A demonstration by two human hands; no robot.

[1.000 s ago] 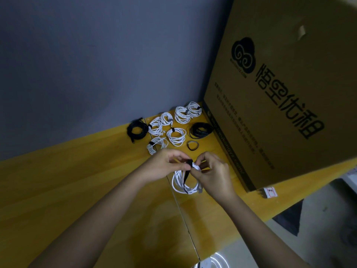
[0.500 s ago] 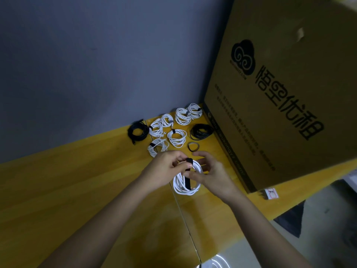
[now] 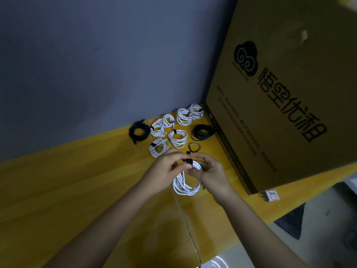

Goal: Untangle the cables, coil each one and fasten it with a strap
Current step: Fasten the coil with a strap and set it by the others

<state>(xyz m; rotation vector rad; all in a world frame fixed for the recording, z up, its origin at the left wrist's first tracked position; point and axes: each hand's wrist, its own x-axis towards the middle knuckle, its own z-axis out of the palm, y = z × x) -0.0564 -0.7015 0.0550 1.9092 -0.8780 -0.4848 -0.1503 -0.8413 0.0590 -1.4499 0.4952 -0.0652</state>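
Observation:
A coiled white cable (image 3: pixel 185 185) hangs between my hands just above the yellow table (image 3: pixel 77 190). A black strap (image 3: pixel 188 162) wraps the top of the coil. My left hand (image 3: pixel 166 171) pinches the strap with thumb and fingers. My right hand (image 3: pixel 209 172) grips the coil and strap from the other side. Beyond my hands lie several strapped white coils (image 3: pixel 177 137), a black coil (image 3: pixel 139 131) at the left, another black coil (image 3: pixel 202 132) at the right, and a loose black strap loop (image 3: pixel 194 147).
A large cardboard box (image 3: pixel 280 103) stands on the table at the right, close to the coils. A grey wall (image 3: pixel 96 64) backs the table. A small white tag (image 3: pixel 272 194) lies at the table's right edge. A seam (image 3: pixel 185 213) runs across the tabletop.
The strap's long loose end hung down over the coil a second ago; now it is wrapped short at the coil's top. Both hands have closed in on the strap.

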